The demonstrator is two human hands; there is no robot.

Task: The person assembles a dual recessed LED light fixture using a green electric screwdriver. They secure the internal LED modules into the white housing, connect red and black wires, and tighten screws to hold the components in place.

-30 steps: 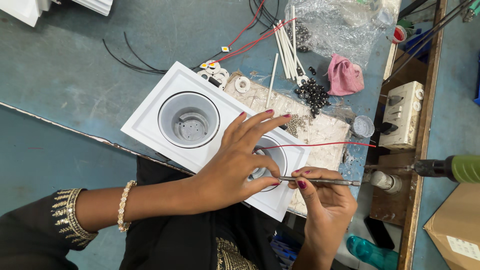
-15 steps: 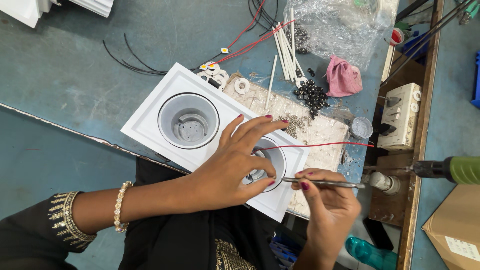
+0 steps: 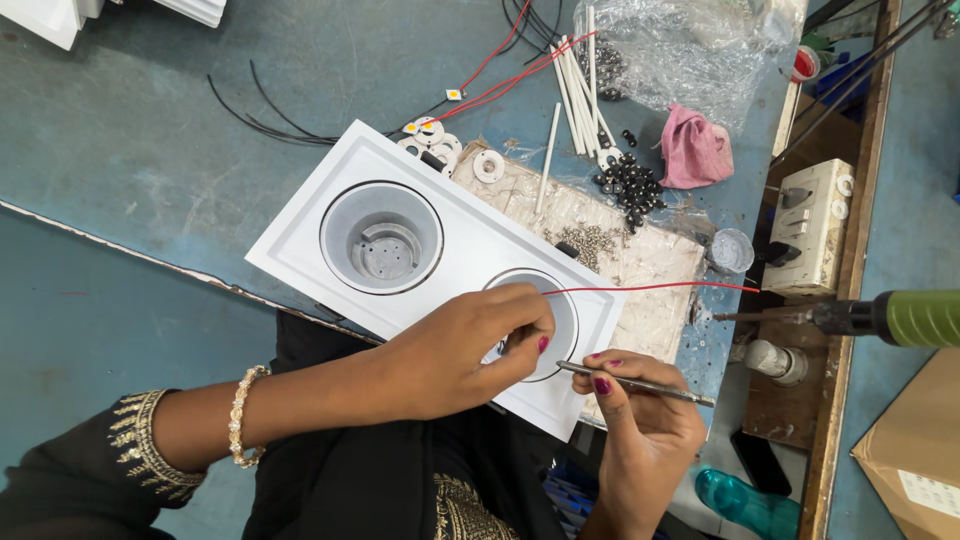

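A white rectangular twin downlight housing (image 3: pixel 330 200) lies on the blue bench, with two round cups. The left cup (image 3: pixel 381 238) stands uncovered. My left hand (image 3: pixel 460 345) rests over the right cup (image 3: pixel 562 310), its fingers curled and pinching a red wire (image 3: pixel 660 288) that runs off to the right. My right hand (image 3: pixel 640 420) sits just below and to the right of the housing. It holds a thin metal tool (image 3: pixel 640 384), like tweezers, with the tip pointing left toward the right cup.
Behind the housing lie white sleeves (image 3: pixel 575 75), black screws (image 3: pixel 630 180), white rings (image 3: pixel 488 165), a pink cloth (image 3: pixel 693 150) and a clear plastic bag (image 3: pixel 690 45). A green electric screwdriver (image 3: pixel 890 318) hangs at the right near a switch box (image 3: pixel 808 228). A teal bottle (image 3: pixel 745 503) stands below.
My left hand's fingers, spread flat over the right cup a second ago, have curled in and now pinch the red wire. The right hand with the tool has barely moved.
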